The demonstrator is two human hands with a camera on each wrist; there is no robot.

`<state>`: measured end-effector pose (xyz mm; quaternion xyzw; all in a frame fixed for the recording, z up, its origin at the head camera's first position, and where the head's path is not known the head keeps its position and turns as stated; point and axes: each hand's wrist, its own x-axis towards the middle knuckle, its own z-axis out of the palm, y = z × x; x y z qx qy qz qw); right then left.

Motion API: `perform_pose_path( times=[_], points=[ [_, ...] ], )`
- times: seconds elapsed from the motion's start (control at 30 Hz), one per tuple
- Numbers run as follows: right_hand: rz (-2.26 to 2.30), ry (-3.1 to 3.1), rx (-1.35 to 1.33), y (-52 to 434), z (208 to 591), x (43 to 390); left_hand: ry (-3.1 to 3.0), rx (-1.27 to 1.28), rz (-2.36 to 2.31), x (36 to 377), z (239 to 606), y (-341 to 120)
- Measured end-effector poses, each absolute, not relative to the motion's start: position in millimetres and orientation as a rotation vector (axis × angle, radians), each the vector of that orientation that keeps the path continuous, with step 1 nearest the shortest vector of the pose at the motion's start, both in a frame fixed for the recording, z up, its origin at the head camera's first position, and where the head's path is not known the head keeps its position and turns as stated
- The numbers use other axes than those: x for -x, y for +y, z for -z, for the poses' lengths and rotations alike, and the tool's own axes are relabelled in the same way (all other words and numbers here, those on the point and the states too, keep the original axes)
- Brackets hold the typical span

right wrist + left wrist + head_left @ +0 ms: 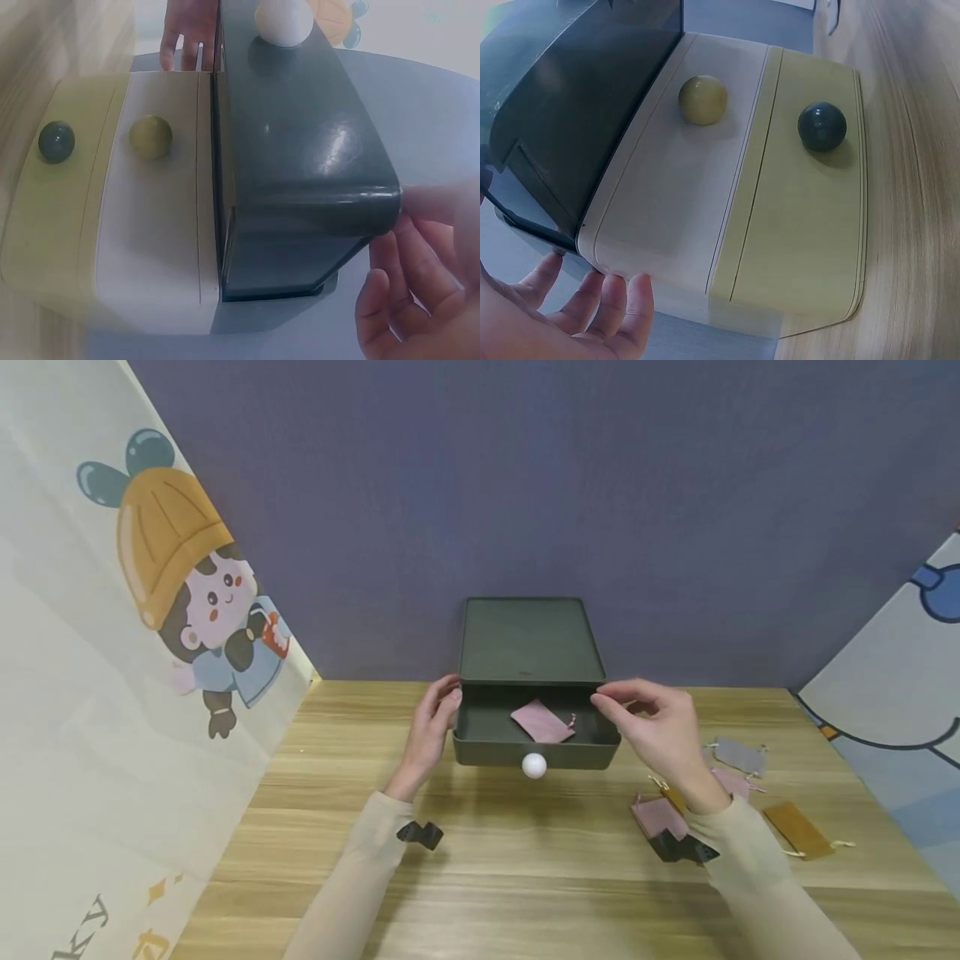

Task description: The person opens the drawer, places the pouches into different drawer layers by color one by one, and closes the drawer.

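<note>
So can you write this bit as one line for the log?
top drawer: open | pink pouch: inside | left hand: open, at left corner | right hand: touching right corner | pouches: on table

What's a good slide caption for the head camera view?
Two hands, left hand and right hand, flank an open dark drawer holding a pink pouch.

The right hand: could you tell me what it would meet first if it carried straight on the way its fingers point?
Probably the open dark drawer's right corner: the right hand's fingertips point left, seemingly already at it.
</note>
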<state>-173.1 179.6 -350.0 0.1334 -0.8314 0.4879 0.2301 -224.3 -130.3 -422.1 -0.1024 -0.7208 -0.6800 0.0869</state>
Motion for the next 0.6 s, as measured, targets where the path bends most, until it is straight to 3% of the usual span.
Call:
perform_pose_path(
  times=[0.6],
  points=[
    [-1.44, -2.184, -0.28, 202.7, 378.5, 154.1, -2.146, 0.295, 2.03, 224.3, 423.6, -129.6]
  ],
)
